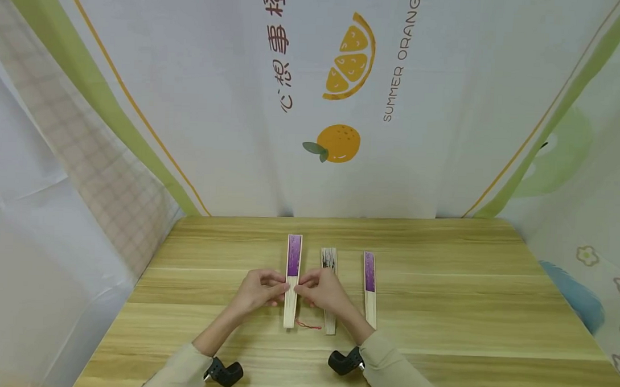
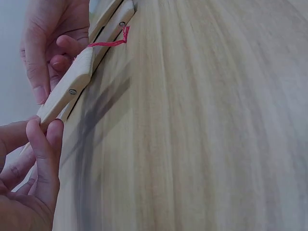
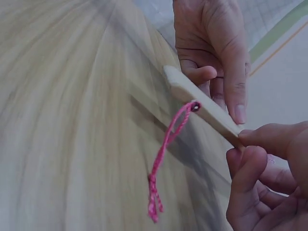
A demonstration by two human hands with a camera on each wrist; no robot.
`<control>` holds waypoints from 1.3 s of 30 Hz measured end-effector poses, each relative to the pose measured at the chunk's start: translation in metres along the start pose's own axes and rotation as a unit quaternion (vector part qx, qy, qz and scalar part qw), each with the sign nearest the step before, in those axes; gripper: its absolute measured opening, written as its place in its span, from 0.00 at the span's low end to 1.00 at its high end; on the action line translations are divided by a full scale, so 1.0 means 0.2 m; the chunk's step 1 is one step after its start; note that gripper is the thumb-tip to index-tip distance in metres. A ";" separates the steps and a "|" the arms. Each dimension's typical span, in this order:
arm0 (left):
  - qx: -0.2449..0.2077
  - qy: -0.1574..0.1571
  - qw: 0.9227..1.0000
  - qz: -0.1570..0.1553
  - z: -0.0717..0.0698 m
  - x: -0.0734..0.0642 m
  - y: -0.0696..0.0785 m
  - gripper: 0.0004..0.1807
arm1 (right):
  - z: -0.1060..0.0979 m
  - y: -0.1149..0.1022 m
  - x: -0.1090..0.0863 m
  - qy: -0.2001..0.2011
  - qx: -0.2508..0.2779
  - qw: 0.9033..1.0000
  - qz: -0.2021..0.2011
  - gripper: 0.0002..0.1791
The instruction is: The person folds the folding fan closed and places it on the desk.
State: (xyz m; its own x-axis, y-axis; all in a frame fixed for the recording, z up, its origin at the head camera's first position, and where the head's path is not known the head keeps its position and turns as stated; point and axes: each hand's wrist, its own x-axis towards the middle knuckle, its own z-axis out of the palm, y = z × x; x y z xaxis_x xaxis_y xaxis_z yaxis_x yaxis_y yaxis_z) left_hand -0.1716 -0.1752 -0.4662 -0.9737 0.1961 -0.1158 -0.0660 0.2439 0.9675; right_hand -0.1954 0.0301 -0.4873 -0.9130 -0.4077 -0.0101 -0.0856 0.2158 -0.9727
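Note:
A folded hand fan (image 1: 294,257), purple above and bare pale wood below, is held upright in the head view between both hands. My left hand (image 1: 257,290) pinches its left edge with thumb and fingers. On the opposite edge, my right hand (image 1: 327,291) pinches it at about the same height. From the rivet at the fan's lower end hangs a pink cord (image 3: 166,144). The right wrist view shows that wooden end raised above the table. Partly covered by my right hand, a second folded fan (image 1: 329,257) with a black-and-white pattern lies on the table.
To the right lies a third folded fan (image 1: 370,272), purple with pale wood. The wood-grain table (image 1: 470,313) meets a white cloth (image 1: 230,128) printed with oranges along its back edge. More cloth hangs at both sides. Black wrist devices (image 1: 227,374) sit at both cuffs.

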 end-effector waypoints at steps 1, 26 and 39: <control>0.001 -0.002 1.000 -0.004 0.00 0.00 0.00 0.12 | 0.01 0.00 0.00 0.000 -0.008 1.000 0.002 0.07; 0.076 0.024 0.997 -0.006 -0.01 -0.01 -0.09 0.06 | 0.13 -0.01 0.00 0.026 -0.082 0.996 0.015 0.06; 0.086 0.026 0.996 0.002 -0.02 -0.03 -0.09 0.05 | 0.13 0.00 -0.01 0.030 -0.102 0.994 0.007 0.07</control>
State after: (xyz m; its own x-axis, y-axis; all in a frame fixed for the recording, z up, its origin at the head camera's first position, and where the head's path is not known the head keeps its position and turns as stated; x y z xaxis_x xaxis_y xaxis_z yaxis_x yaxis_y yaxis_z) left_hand -0.1651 -0.1837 -0.4815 -0.9841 0.1493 -0.0959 -0.0280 0.4031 0.9147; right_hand -0.1832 0.0073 -0.4929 -0.9362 -0.3513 -0.0040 -0.1457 0.3986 -0.9055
